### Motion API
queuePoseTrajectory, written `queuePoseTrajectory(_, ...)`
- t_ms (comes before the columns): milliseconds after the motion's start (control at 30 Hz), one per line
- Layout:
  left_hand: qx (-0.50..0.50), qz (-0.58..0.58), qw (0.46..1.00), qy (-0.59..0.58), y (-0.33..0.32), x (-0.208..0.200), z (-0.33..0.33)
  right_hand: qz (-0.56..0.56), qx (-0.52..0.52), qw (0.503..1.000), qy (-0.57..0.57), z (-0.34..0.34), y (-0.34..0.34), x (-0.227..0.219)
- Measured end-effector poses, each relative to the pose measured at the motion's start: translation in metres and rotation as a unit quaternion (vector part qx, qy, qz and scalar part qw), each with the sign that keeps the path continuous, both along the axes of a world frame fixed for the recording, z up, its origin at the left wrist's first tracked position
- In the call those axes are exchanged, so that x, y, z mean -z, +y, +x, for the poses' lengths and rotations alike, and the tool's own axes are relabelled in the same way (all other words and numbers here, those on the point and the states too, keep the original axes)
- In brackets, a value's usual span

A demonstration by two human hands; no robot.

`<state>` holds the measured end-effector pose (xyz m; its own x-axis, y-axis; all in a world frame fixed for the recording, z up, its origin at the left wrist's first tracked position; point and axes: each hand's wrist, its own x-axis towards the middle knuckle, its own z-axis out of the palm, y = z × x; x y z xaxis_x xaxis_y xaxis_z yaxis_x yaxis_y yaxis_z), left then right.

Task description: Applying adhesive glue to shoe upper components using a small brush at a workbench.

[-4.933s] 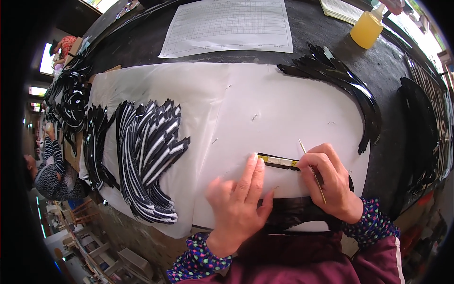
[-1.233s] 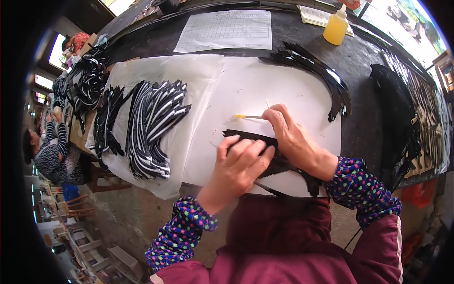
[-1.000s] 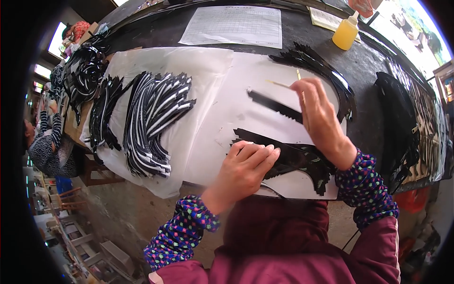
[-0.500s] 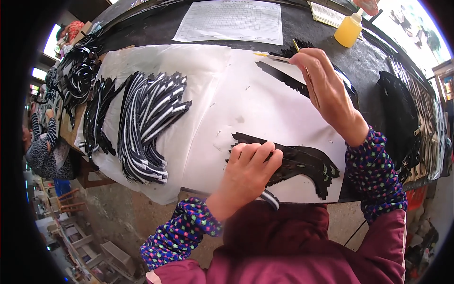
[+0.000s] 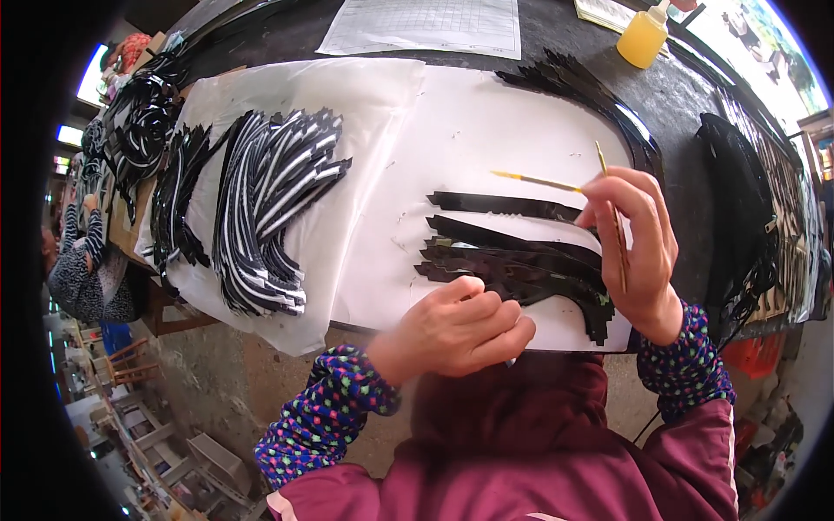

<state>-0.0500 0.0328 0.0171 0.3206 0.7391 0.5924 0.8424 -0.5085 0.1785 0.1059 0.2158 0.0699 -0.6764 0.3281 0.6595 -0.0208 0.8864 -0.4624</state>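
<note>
Your right hand (image 5: 638, 239) was closed on two thin sticks (image 5: 537, 180), one pointing left with a yellow tip, the other standing steeply between the fingers. Your left hand (image 5: 456, 330) was curled, knuckles up, at the near edge of the fanned black strips (image 5: 521, 260); whether it gripped anything, you could not tell from this view. The strips lay just ahead of it and reached rightward to below your right hand. A separate black strip (image 5: 504, 205) lay beyond the fan, its right end beside your right fingertips; contact unclear.

Surface: a white board (image 5: 512, 122), lightly specked, lay under the strips on the dark tabletop (image 5: 565, 43). To the left of your left hand, a translucent sheet (image 5: 373, 95) carried a black-and-white striped bundle (image 5: 261, 217). Beyond your right hand were a curved pile of black pieces (image 5: 599, 95) and, farther off, a yellow bottle (image 5: 643, 39). A gridded paper (image 5: 426, 24) lay far ahead of your left hand.

Room: well to the left of your left hand sat a person in a patterned top (image 5: 87, 273), near a wooden stool (image 5: 130, 375) on the bare, brownish floor (image 5: 217, 382).
</note>
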Motion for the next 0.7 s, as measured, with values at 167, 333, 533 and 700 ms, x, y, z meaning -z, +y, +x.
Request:
queuePoseTrajectory(167,0.12,-0.01,0.992,-0.041,0.0,-0.008,0.0,-0.064,0.049,0.997,0.013,0.037,-0.03,0.006)
queuePoseTrajectory(333,0.168,0.023,0.978,0.122,0.003,-0.002,0.003,-0.093,0.068,0.992,0.044,0.052,-0.041,0.005)
queuePoseTrajectory(533,-0.019,-0.145,0.971,-0.188,0.02,-0.026,0.009,-0.109,0.075,0.989,0.071,0.06,-0.029,-0.009)
queuePoseTrajectory(700,-0.113,-0.198,0.964,-0.138,0.033,-0.027,0.0,-0.152,0.058,0.981,0.102,0.049,-0.012,-0.01)
